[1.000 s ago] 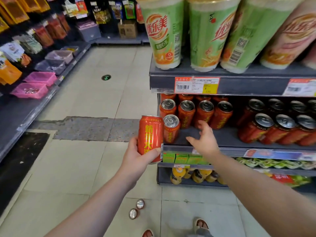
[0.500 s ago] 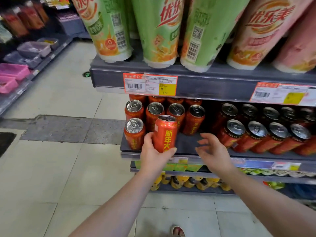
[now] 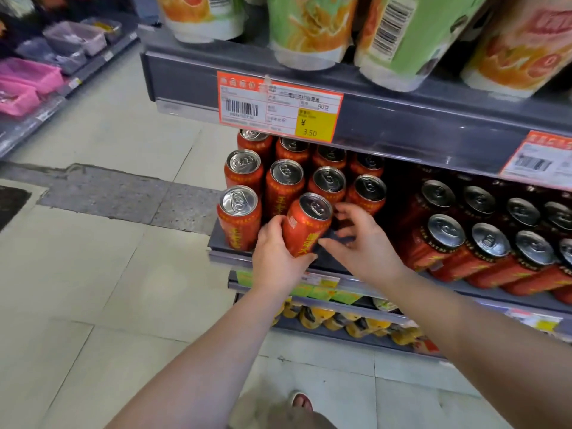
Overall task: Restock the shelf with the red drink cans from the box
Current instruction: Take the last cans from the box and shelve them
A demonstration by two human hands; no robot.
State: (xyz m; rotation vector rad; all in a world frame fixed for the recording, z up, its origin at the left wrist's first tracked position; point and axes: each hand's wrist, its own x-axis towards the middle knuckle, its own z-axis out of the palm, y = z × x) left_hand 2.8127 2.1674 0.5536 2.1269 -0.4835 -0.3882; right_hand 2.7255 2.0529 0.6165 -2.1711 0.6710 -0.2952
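- Head view: the can [image 3: 306, 224] had come from mid-air to the shelf [image 3: 230, 254] front, tilted, beside the corner can [image 3: 240, 218].
- Left hand [image 3: 278, 258] gripped it; right hand [image 3: 365, 246] hovered alongside, fingers spread.
- Placement looked nearly done.

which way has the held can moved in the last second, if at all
Yes. The held can was left of the front-left can, over the aisle; now the left hand has it tilted right of that can, at the shelf edge.

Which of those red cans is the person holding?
The front-row can in the left hand, right of the corner can; no fingers wrap any other.
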